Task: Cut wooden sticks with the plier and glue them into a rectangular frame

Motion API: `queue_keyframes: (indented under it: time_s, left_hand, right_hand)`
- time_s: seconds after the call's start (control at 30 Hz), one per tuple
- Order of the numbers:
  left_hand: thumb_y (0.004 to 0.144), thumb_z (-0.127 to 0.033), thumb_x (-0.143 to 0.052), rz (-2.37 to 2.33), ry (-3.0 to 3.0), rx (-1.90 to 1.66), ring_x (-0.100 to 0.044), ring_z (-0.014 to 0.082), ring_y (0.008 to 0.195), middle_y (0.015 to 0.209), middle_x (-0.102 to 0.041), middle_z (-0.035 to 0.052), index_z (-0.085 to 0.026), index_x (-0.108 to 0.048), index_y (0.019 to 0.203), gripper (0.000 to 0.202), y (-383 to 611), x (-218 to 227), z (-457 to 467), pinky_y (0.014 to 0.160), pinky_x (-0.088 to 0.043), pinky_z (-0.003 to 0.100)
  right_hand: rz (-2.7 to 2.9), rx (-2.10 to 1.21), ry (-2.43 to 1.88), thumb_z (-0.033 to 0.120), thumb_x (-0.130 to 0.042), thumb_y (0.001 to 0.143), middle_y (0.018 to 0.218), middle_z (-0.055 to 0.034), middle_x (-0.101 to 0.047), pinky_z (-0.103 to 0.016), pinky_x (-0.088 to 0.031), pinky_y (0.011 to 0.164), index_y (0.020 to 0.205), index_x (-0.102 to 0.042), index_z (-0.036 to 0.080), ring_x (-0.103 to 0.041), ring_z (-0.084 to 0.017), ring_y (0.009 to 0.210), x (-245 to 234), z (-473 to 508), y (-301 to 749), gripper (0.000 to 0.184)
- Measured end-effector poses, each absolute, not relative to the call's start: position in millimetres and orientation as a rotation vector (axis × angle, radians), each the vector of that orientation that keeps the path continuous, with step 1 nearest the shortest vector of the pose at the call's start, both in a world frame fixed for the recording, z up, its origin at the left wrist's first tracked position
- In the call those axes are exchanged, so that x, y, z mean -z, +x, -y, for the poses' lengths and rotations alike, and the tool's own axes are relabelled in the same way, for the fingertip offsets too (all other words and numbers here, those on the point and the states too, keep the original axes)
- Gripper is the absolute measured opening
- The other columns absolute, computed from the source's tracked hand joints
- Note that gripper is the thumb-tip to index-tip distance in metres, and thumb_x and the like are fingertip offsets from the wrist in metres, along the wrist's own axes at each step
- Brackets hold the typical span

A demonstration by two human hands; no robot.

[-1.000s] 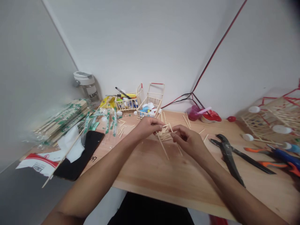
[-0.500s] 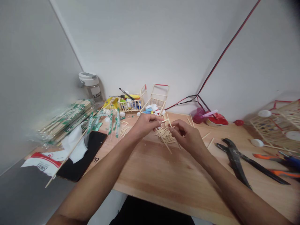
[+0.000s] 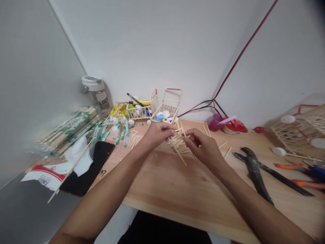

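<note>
My left hand is pinched over the pile, closed on thin wooden sticks. A long wooden stick slants down and right from those fingers, and a short stick end pokes out beside the fingertips. Close by on the right, my right hand pinches another wooden stick that stands upright and tilted. The held sticks come together between the hands, but I cannot tell whether they are joined. Beneath them lies a pile of short cut sticks on the wooden table.
Against the wall stand a small stick cart and a stick frame. Packaged skewers, a jar and a black phone lie left. Pliers, a red glue dish and a larger stick model are right.
Both hands keep almost the same pose, still pinching the sticks. The whole view has shifted slightly, with the table things appearing a little higher and those at the left further left.
</note>
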State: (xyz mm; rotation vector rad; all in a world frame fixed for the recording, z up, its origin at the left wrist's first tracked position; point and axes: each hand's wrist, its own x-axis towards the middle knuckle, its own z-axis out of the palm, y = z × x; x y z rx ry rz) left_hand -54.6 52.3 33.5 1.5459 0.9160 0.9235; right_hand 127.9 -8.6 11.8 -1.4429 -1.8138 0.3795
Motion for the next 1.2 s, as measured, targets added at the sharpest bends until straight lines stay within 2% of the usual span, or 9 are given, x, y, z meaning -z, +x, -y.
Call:
queue_keyframes:
  time_s: [0.5, 1.2]
  left_hand:
    - [0.072, -0.013, -0.060, -0.906, 1.532, -0.926, -0.050, 0.0072, 0.055, 0.065, -0.063, 0.0016, -0.010, -0.073, 0.083, 0.017, -53.2, -33.0, -50.7, 0.052, -0.041, 0.019]
    - [0.072, -0.015, -0.062, -0.910, 1.542, -0.900, -0.052, 0.0075, 0.054, 0.064, -0.064, 0.0014, -0.010, -0.073, 0.085, 0.018, -52.8, -31.6, -51.2, 0.053, -0.042, 0.020]
  right_hand:
    - [1.820, -0.391, -1.450, 0.035, -0.054, 0.088, 0.057, 0.0054, -0.047, -0.022, -0.032, 0.051, 0.091, -0.060, 0.022, -0.042, -0.011, 0.051, -12.9, 10.3, 128.6, 0.015]
    - [1.846, -0.375, -1.453, 0.033, -0.053, 0.088, 0.057, 0.0056, -0.047, -0.022, -0.032, 0.052, 0.090, -0.059, 0.022, -0.042, -0.011, 0.051, -10.5, 10.9, 131.6, 0.012]
